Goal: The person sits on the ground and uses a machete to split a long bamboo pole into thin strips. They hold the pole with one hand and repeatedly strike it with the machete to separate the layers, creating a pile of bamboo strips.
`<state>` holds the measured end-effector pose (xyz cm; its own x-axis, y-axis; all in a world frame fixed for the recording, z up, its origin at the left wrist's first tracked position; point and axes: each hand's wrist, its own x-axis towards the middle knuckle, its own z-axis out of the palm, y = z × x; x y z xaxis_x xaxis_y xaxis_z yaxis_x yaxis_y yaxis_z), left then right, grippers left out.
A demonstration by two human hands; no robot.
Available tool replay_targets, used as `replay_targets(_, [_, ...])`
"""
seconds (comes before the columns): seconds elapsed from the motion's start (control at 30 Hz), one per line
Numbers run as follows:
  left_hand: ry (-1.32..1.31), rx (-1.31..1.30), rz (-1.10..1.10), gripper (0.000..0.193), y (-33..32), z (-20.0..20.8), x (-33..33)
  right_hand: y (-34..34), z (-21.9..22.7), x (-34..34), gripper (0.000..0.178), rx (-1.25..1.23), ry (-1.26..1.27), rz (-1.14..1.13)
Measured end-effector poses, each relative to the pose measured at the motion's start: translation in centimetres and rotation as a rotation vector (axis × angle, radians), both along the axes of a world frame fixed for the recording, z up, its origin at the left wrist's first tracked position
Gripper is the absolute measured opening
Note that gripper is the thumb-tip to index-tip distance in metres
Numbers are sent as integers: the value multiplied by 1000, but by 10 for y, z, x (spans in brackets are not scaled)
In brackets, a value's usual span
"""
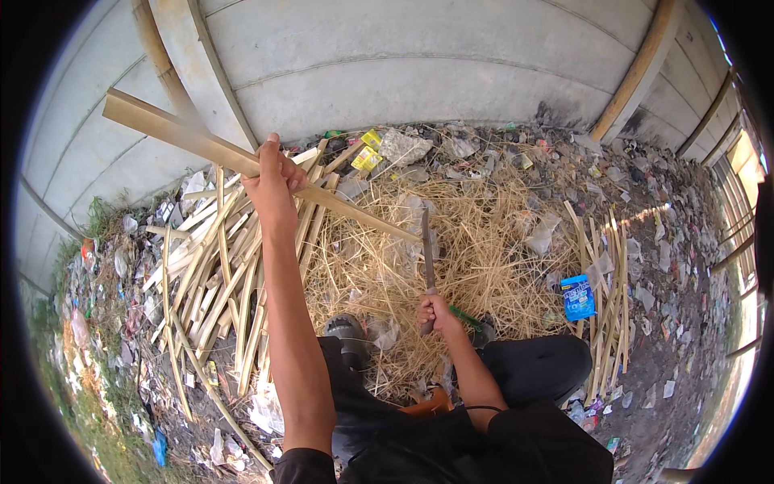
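Note:
My left hand (276, 179) is closed around a long split bamboo strip (355, 211), raised over the pile at the left. The strip slants from the upper left down toward the middle. Its lower end meets or nearly meets the blade of a long knife (427, 242); I cannot tell if they touch. My right hand (436, 313) grips the knife by its handle, blade pointing away from me. Below both lie straw-like bamboo shavings (484, 266). Under my left arm spreads a heap of split bamboo strips (230, 274).
Thinner strips (617, 298) lie at the right beside a blue packet (577, 298). A concrete panel wall (419, 89) with a bamboo pole (633, 77) runs along the far side. Litter covers the dark ground, with a pale rock (405, 148) near the wall. My shoe (347, 339) rests by the shavings.

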<state>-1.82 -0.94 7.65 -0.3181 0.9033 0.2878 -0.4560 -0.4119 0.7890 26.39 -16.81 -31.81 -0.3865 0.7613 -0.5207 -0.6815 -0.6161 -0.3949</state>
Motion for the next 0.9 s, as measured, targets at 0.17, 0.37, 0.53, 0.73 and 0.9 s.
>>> replay_targets(0.17, [-6, -13, 24, 43, 0, -5, -5, 7, 21, -11, 25, 5, -243, -118])
replay_targets(0.37, [32, 2, 119, 43, -2, -4, -3, 38, 160, -32, 18, 565, -525, -549])
replay_targets(0.53, [-11, -24, 179, 41, 1, -4, -4, 42, 154, -34, 21, 695, -583, -804])
replay_targets(0.73, [-41, -47, 150, 40, 2, -6, -6, -4, 11, -39, 22, -128, -505, -72])
replay_targets(0.9, [-61, -92, 120, 41, 2, -9, -15, 15, 46, -25, 24, -50, -396, -196])
